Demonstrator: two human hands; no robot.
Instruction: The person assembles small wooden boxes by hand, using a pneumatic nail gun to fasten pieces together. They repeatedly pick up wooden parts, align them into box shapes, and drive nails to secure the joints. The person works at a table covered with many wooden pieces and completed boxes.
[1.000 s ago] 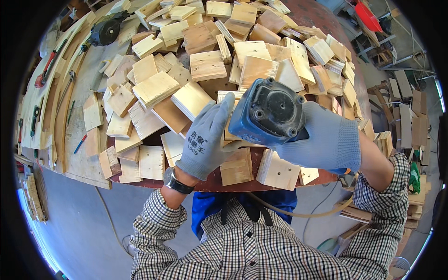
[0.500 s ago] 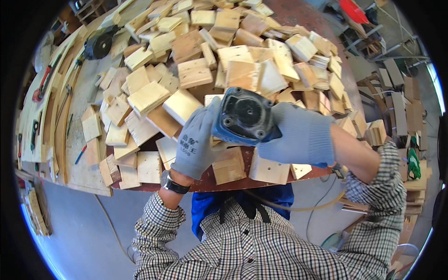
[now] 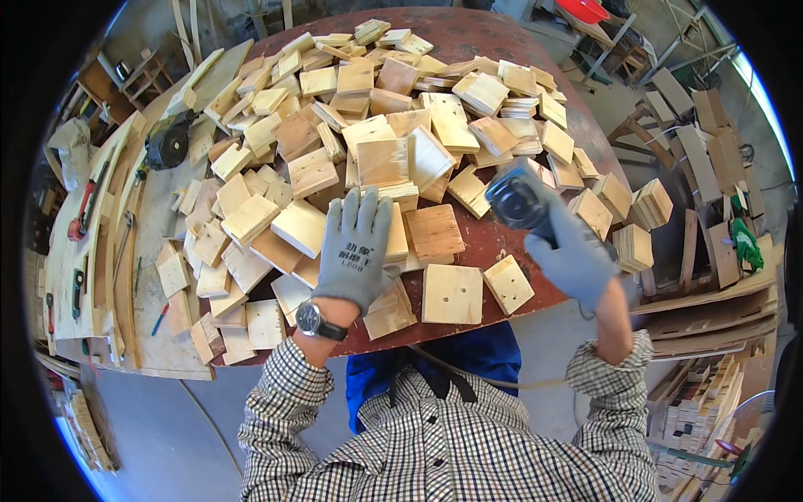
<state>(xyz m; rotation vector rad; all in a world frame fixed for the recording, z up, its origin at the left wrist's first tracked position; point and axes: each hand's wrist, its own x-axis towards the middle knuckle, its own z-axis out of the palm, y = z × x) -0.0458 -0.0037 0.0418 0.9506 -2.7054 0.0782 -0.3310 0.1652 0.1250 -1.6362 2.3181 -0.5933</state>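
Observation:
My left hand [image 3: 355,251], in a grey work glove, lies flat with fingers stretched over wooden blocks at the near middle of the pile. On the right, my right hand [image 3: 573,255], also gloved, grips a blue and black nail gun [image 3: 517,201], slightly blurred and held above the table. Between my hands near the front edge lie a square wooden block [image 3: 452,294] with two dark marks and a tilted block [image 3: 508,284]. A reddish-brown block [image 3: 434,232] sits just behind them. The large heap of pale blocks [image 3: 382,161] spreads behind my left hand.
The dark red table [image 3: 577,100] carries the heap. At the left, long boards [image 3: 100,293] hold a red-handled tool [image 3: 79,224] and a black power tool [image 3: 170,142]. A hose [image 3: 502,382] runs below the front edge. Stacked boards [image 3: 711,314] stand at the right.
The nail gun has moved right, away from my left hand, in my right hand. My left hand now lies flat with its fingers extended. The view has shifted.

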